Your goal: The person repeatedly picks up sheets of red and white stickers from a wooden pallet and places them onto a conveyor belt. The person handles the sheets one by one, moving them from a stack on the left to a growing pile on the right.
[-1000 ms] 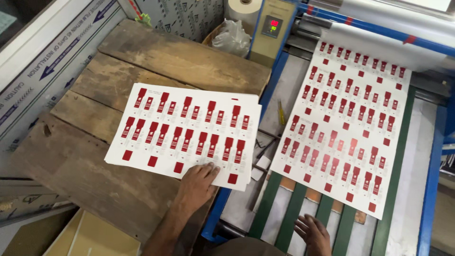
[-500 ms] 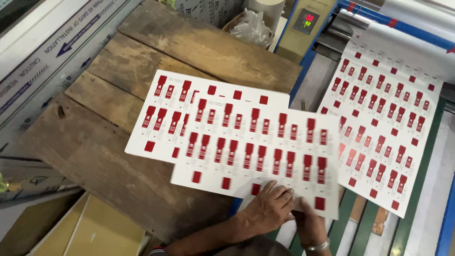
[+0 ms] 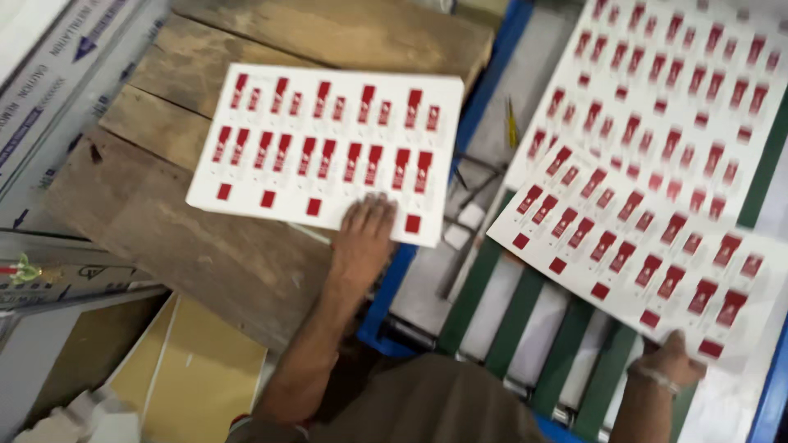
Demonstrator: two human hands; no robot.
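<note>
White sheets with red labels occupy both hands: the left hand (image 3: 364,234) lies flat, fingers spread, on the stack (image 3: 328,143) atop the wooden pallet (image 3: 205,246), while the right hand (image 3: 669,361) pinches another sheet (image 3: 640,254) over the green conveyor belts (image 3: 509,320)

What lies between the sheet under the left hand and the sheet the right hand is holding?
In the head view, between the sheet on the wooden boards and the held sheet runs the machine's blue frame edge, then a grey strip with a yellow tool.

A print or packaging workshop. Sheets of red-and-white printed labels (image 3: 328,139) lie on a rough wooden pallet (image 3: 205,246) at 10 o'clock. At 3 o'clock, more sheets (image 3: 657,107) ride a machine's green conveyor belts (image 3: 513,312).
</note>
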